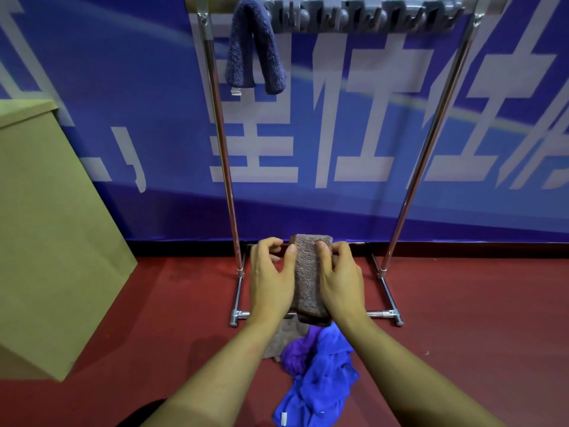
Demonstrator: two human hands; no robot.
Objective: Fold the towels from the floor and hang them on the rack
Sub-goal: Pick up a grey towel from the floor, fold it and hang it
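Head view: both arms reach forward toward the rack [224, 167], which stands against a blue banner wall.
Brown towel [309, 272]: folded into a narrow strip, held up between the two hands in front of the rack's base.
Left hand [271, 272]: thumb pressed on the strip's left edge, fingers curled round behind it; it grips the towel.
Right hand [338, 275]: thumb on the strip's upper right, fingers curled at the far edge; it grips the towel too.
Navy towel [254, 47]: already draped over the top bar, near its left end.
Floor pile: a blue towel [320, 377], a purple towel [297, 352] and a grey one [284, 337] lie crumpled together on the red floor just before the rack.
Step in hand: by my reading, the fold on the brown towel is being finished or squared up.
Next move: lift the strip to the top bar and drape it beside the navy towel, keeping the fold from slipping open.
Left to do: three towels on the floor.
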